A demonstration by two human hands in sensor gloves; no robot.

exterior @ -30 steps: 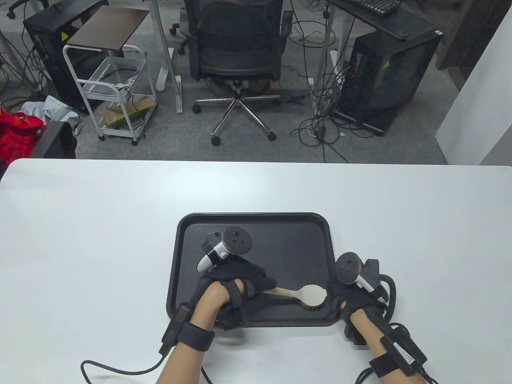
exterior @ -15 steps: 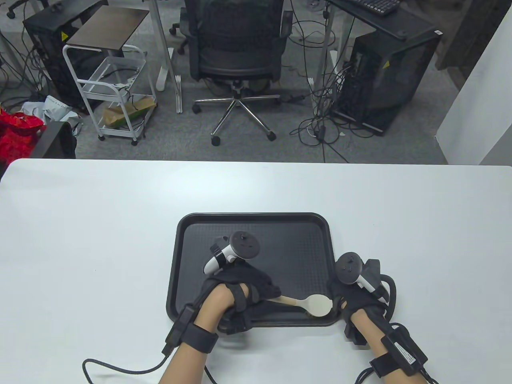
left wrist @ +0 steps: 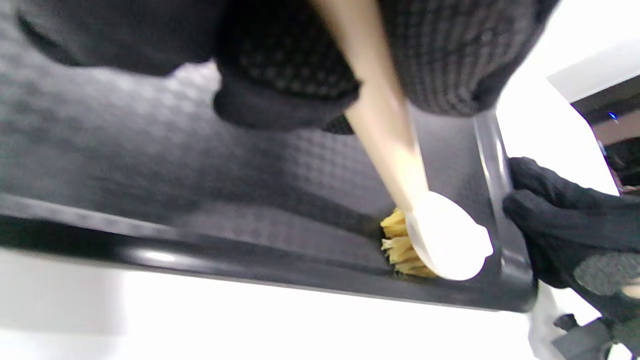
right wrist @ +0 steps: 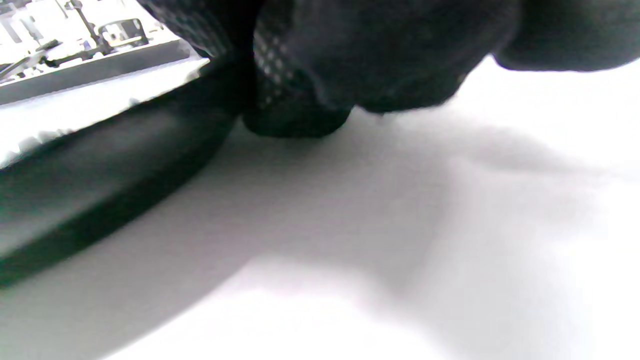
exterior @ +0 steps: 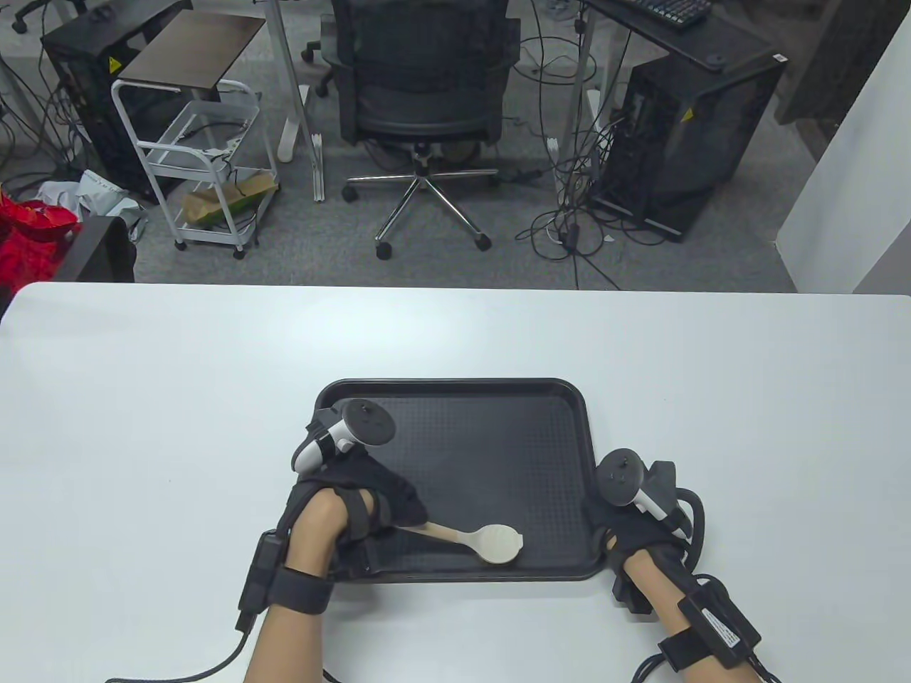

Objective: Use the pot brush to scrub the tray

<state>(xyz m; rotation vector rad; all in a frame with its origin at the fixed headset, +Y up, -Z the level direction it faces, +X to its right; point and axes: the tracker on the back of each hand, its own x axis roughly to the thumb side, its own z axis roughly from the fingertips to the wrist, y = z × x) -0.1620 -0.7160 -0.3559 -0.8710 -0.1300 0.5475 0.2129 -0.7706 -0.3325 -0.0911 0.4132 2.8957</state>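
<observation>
The left hand (exterior: 356,498) has its fingers curled around the pale wooden handle of the pot brush (exterior: 491,544), gripping it near the handle's end, with the round head extending toward the right. The brush head sits bristle-side down on the floor of the black tray (exterior: 455,388), in the near strip just inside the front rim; the left wrist view shows the yellowish bristles (left wrist: 400,245) splayed against the textured surface. The right hand (exterior: 630,530) rests against the tray's near right corner, fingertips touching the outer rim; whether the fingers hook over the edge cannot be determined, since the right wrist view shows only dark glove fabric beside the rim. The step in hand is judged to be a scrubbing stroke along the front of the tray. For good results, keep the bristles flat and loaded with steady downward pressure, work in overlapping passes from the front rim toward the far rim, and reach into the rounded corners. The bracing hand should keep the tray from sliding on the white table (exterior: 142,427). Avoid tilting the head so far that the wooden back scrapes the surface. The tray holds nothing other than the brush head and the working hand above it; no water, soap or residue is discernible on its surface.
</observation>
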